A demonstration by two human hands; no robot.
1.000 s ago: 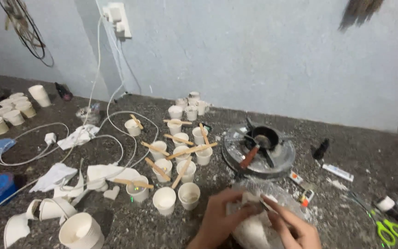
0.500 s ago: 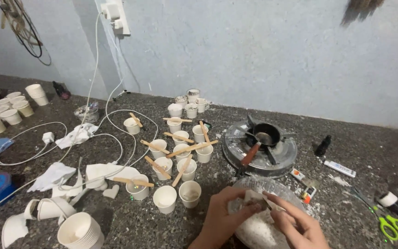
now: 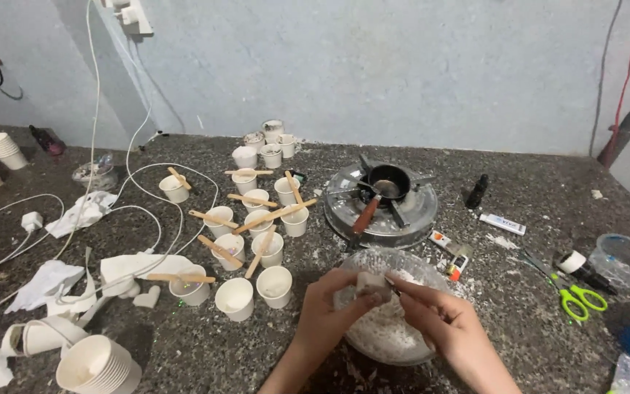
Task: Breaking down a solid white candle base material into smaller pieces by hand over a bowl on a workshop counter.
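Note:
Both hands meet over a clear glass bowl (image 3: 432,349) of white flaky wax near the table's front edge. My left hand (image 3: 333,306) and my right hand (image 3: 439,321) together pinch a small pale grey block (image 3: 372,283) just above the flakes. Left of the bowl stand several small white paper cups (image 3: 257,219), some with wooden sticks (image 3: 271,215) laid across their rims. Behind the bowl a small black pot with a red-brown handle (image 3: 380,191) sits on a round metal stove (image 3: 382,208).
Stacked paper cups (image 3: 96,365) lie at the front left among white cables (image 3: 133,211) and crumpled tissue. Right of the bowl are green-handled scissors (image 3: 581,299), a lighter (image 3: 457,259), a small dark bottle (image 3: 477,191), a white tube and a clear plastic tub (image 3: 625,259).
The view has shifted so the bowl and hands sit fully in frame. The hands stay together over the bowl, working the small block.

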